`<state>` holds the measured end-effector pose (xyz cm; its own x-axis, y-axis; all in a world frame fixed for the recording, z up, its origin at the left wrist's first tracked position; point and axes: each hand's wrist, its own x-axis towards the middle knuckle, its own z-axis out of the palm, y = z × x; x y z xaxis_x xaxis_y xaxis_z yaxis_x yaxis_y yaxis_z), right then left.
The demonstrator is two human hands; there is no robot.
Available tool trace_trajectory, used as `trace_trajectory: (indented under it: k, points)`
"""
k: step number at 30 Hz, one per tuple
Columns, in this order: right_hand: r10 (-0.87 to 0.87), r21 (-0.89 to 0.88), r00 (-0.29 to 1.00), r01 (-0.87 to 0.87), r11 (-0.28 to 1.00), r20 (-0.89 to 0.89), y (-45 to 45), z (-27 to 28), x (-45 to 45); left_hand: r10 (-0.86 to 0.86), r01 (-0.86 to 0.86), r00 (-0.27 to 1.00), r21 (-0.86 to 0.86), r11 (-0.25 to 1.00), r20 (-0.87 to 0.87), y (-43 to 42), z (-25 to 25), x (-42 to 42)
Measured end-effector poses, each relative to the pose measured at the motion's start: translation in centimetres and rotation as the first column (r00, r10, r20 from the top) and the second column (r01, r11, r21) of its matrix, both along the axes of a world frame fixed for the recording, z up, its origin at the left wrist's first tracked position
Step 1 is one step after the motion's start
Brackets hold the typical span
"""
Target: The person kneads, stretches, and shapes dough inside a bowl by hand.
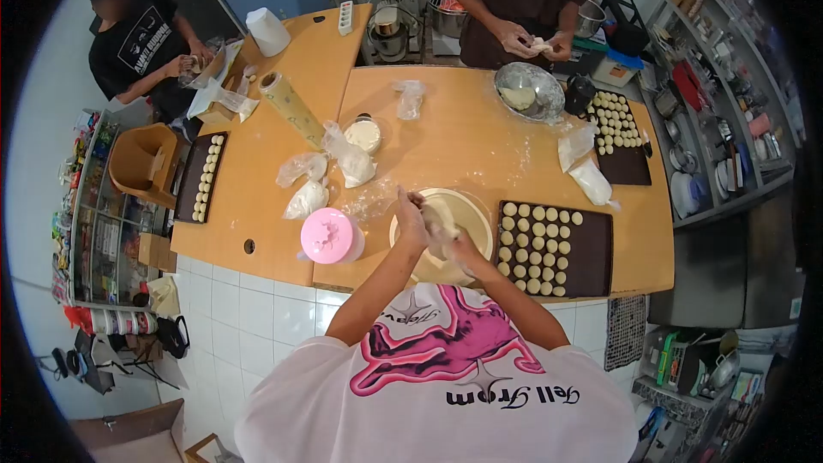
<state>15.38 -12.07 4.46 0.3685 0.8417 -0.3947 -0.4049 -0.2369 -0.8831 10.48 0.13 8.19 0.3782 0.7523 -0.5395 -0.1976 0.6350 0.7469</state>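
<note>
Both of my hands are over a wide cream bowl [482, 221] near the table's front edge. My left hand [411, 219] is at the bowl's left side, with its fingers apart and pointing up. Pale dough [443, 213] lies between the hands, beside the left palm. My right hand [456, 250] is bent around the lower part of the dough and is partly blurred. To the right, a dark tray [587, 249] holds rows of several round dough balls [536, 249]. A pink-lidded container [330, 236] stands left of the bowl.
Flour bags [307, 199], a plastic wrap roll [291, 110] and a white tub [363, 135] are left. Across the table a person [519, 0] handles dough near a metal bowl [549, 94]. Another person [146, 43] is at far left. More trays [630, 165] lie right.
</note>
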Motion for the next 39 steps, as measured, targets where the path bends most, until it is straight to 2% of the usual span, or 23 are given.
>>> trace_trajectory:
  k: [1, 2, 4, 6, 8, 9, 11, 12, 15, 18, 21, 24, 27, 30, 33, 36, 37, 38, 39]
  points:
    - [-0.047, -0.093, 0.999, 0.046, 0.995, -0.013, -0.6, 0.0, 0.8, -0.066, 0.063, 0.997, 0.082, 0.995, 0.032, 0.2, -0.3, 0.1]
    - [-0.096, -0.185, 0.995, 0.091, 0.979, -0.022, -1.4, 0.0, 1.7, -0.166, 0.161, 0.985, 0.079, 0.984, 0.055, 0.3, -0.7, 0.1]
    - [-0.286, -0.23, 0.958, 0.273, 0.934, -0.022, -1.5, 1.4, 1.9, -0.299, 0.311, 0.95, 0.272, 0.91, -0.088, -0.2, 1.0, -0.5]
    - [-0.546, -0.141, 0.837, 0.537, 0.832, -0.032, -1.1, 1.4, 1.2, -0.383, 0.447, 0.894, 0.405, 0.798, -0.233, -1.1, 1.2, -1.3]
    - [-0.611, 0.041, 0.791, 0.61, 0.791, 0.023, -0.7, -0.7, 1.7, -0.429, 0.562, 0.827, 0.488, 0.668, -0.363, -2.1, 0.4, -1.8]
    - [-0.645, 0.132, 0.763, 0.636, 0.761, 0.044, -0.6, -1.5, 1.9, -0.5, 0.665, 0.743, 0.408, 0.625, -0.445, -2.4, 0.9, -1.9]
    - [-0.614, 0.065, 0.751, 0.619, 0.782, 0.243, -1.1, 3.0, 1.3, -0.621, 0.831, 0.534, 0.223, 0.509, -0.574, -3.2, 2.9, -2.1]
    - [-0.586, 0.031, 0.736, 0.614, 0.789, 0.338, -1.3, 4.6, 1.1, -0.565, 0.804, 0.587, 0.334, 0.492, -0.58, -3.7, 3.1, -2.3]
    - [-0.498, -0.095, 0.713, 0.613, 0.784, 0.494, -1.4, -0.4, 2.1, -0.567, 0.903, 0.416, 0.25, 0.348, -0.711, -2.9, 1.9, -2.4]
    - [-0.433, -0.076, 0.715, 0.559, 0.826, 0.549, -1.6, -1.4, 2.6, -0.3, 0.84, 0.54, 0.527, 0.131, -0.786, -3.4, 1.2, -2.6]
    - [-0.358, -0.124, 0.758, 0.495, 0.86, 0.545, -1.7, 4.7, 1.7, -0.367, 0.784, 0.613, 0.595, 0.175, -0.7, -3.5, 2.2, -3.4]
    - [-0.541, 0.127, 0.661, 0.566, 0.814, 0.519, -0.8, 3.6, 1.3, -0.383, 0.805, 0.584, 0.569, 0.167, -0.715, -2.8, 1.4, -4.4]
    - [-0.521, 0.027, 0.706, 0.582, 0.813, 0.479, -0.8, 3.5, 1.2, -0.396, 0.813, 0.582, 0.527, 0.248, -0.71, -2.5, 2.6, -5.4]
    - [-0.536, -0.142, 0.834, 0.551, 0.823, 0.128, -0.4, 0.7, 2.0, -0.544, 0.835, 0.528, 0.283, 0.472, -0.652, -2.0, 4.0, -6.0]
    - [-0.549, -0.036, 0.835, 0.55, 0.835, 0.026, -0.9, 1.2, 1.7, -0.66, 0.851, 0.507, 0.199, 0.487, -0.554, -0.3, 0.5, -6.5]
    - [-0.544, -0.004, 0.819, 0.554, 0.832, 0.183, -0.9, 4.0, 1.9, -0.271, 0.666, 0.729, 0.561, 0.491, -0.628, -1.3, -2.6, -6.3]
    - [-0.412, -0.014, 0.849, 0.441, 0.898, 0.33, -1.0, 5.5, 1.7, -0.471, 0.589, 0.805, 0.389, 0.709, -0.361, -1.4, -1.9, -5.9]
    - [-0.268, -0.045, 0.843, 0.325, 0.945, 0.466, -1.3, 7.1, 1.4, -0.542, 0.541, 0.84, 0.132, 0.831, -0.029, -1.6, -1.2, -5.6]
    - [-0.185, 0.077, 0.831, 0.17, 0.982, 0.524, -1.6, 6.8, 1.2, -0.472, 0.532, 0.828, -0.16, 0.831, 0.304, -1.8, -0.2, -5.3]
